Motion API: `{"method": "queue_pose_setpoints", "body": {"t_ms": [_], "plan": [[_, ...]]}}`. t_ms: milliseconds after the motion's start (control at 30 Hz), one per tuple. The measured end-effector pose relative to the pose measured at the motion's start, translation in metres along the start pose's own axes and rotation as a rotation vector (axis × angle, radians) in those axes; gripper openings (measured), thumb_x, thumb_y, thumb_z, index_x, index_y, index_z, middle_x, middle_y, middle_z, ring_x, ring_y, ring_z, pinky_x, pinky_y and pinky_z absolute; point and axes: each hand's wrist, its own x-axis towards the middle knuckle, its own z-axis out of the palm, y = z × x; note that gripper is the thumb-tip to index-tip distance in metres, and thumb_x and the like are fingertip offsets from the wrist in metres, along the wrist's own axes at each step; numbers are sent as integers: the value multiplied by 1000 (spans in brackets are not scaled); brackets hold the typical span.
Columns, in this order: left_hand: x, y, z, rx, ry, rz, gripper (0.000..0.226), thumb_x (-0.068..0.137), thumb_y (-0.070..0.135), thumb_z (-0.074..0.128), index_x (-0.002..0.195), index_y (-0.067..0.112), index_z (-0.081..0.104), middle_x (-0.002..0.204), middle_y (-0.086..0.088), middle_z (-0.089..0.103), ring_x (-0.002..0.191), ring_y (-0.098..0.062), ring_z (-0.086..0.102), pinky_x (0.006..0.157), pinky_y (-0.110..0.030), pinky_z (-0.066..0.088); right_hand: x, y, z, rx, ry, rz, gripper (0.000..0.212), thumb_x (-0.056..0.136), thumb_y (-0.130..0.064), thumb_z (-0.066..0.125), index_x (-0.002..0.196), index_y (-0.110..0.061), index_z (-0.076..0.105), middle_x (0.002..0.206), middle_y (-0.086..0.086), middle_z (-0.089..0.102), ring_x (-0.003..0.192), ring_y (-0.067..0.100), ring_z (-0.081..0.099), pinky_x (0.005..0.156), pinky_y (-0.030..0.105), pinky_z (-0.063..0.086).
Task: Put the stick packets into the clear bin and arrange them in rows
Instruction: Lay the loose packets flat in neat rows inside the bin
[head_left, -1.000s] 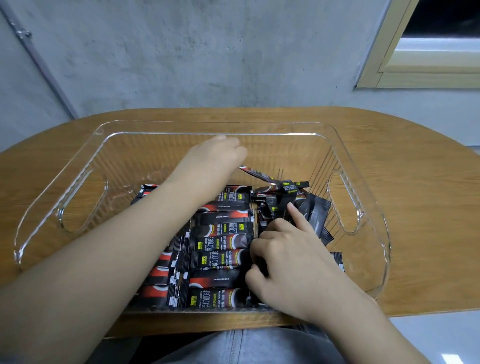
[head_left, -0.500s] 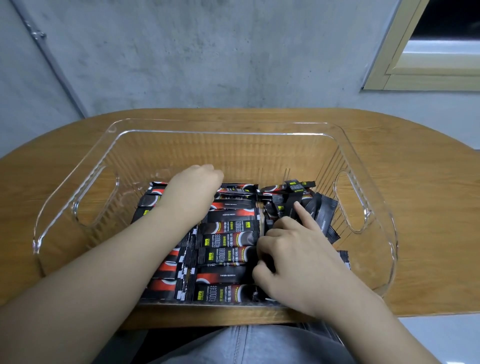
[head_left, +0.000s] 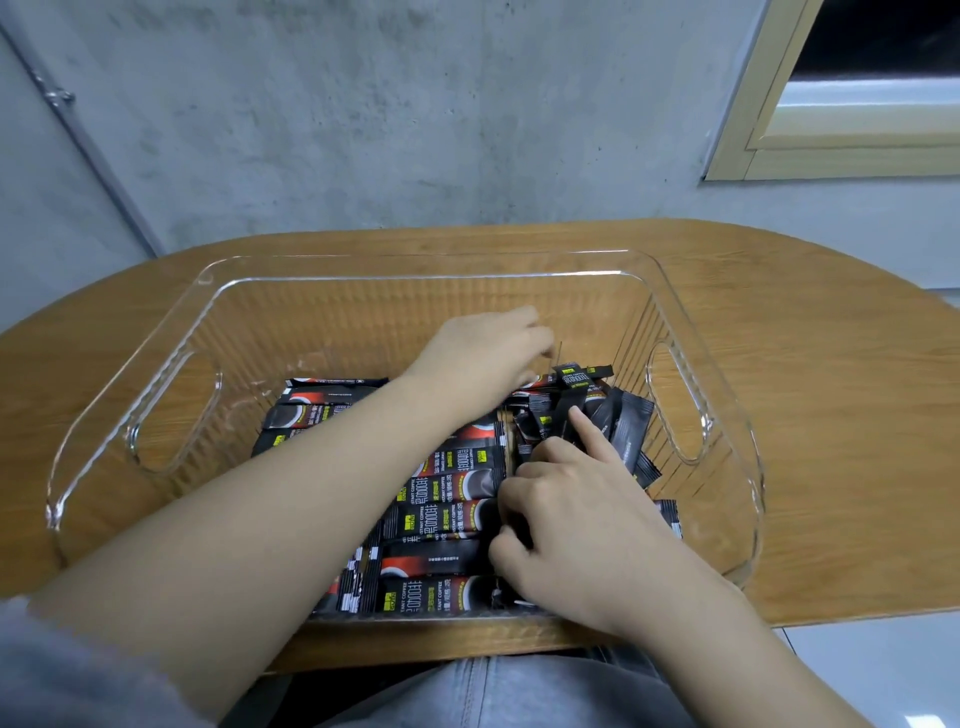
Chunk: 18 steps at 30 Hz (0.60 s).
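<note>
The clear bin (head_left: 171, 332) stands on the wooden table (head_left: 831, 415). Several black and red stick packets (head_left: 447, 488) lie flat in rows on its floor. A loose pile of packets (head_left: 618, 415) sits at the right end. My left hand (head_left: 483, 358) reaches over the rows to the far end of that pile, where its curled fingers pinch a packet. My right hand (head_left: 576, 519) lies on the right-hand packets. Its index finger points straight onto the pile, and its other fingers and thumb curl over packet ends. Both arms hide part of the rows.
The bin has a cut-out handle in each end wall, the left handle (head_left: 171, 410) and the right handle (head_left: 675, 405). The bin's far half shows bare floor. A grey concrete wall rises behind the table, with a window frame (head_left: 831, 145) at the upper right.
My left hand set a packet down on the far row, then moved right and further away to the loose pile. My right hand has stayed where it was.
</note>
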Motion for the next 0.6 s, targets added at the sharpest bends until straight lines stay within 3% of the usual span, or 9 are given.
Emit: {"method": "queue_pose_setpoints", "body": {"t_ms": [167, 300, 367, 433, 500, 600], "plan": [[25, 8, 20, 84, 30, 205, 25, 92, 23, 54, 117, 23, 59, 117, 4, 54, 99, -22, 58, 69, -36, 49, 1, -1, 0, -1, 15, -5, 25, 65, -37, 44, 56, -21, 61, 49, -7, 53, 63, 18, 53, 99, 55, 44], [19, 0, 18, 7, 272, 307, 8, 82, 16, 57, 81, 11, 63, 82, -4, 61, 69, -27, 62, 45, -32, 48, 0, 1, 1, -13, 19, -7, 25, 66, -38, 43, 55, -21, 58, 49, -6, 53, 64, 18, 52, 103, 53, 40], [13, -8, 15, 8, 358, 312, 18, 81, 22, 46, 74, 12, 59, 76, -3, 59, 63, -25, 60, 39, -29, 46, 0, 1, 2, -12, 11, 0, 26, 67, -38, 42, 54, -22, 57, 50, -6, 54, 64, 19, 53, 104, 53, 39], [7, -14, 11, -5, 344, 299, 21, 82, 24, 42, 79, 13, 61, 85, -2, 62, 71, -24, 61, 43, -31, 47, 1, 0, 2, -15, 5, 3, 26, 67, -39, 42, 54, -22, 57, 50, -5, 55, 64, 19, 53, 103, 53, 40], [4, -15, 13, -6, 215, 266, 16, 86, 20, 50, 95, 16, 62, 104, 1, 61, 86, -24, 62, 54, -32, 47, 1, 0, 2, -16, 5, 5, 25, 67, -38, 42, 54, -22, 57, 50, -5, 55, 64, 19, 54, 102, 54, 41], [8, -5, 19, 7, 42, 230, 37, 90, 20, 57, 126, 25, 50, 128, 9, 50, 105, -17, 57, 68, -33, 45, 0, -1, 2, -10, 1, 3, 24, 67, -38, 42, 56, -23, 58, 49, -6, 54, 64, 19, 54, 100, 54, 43]]}}
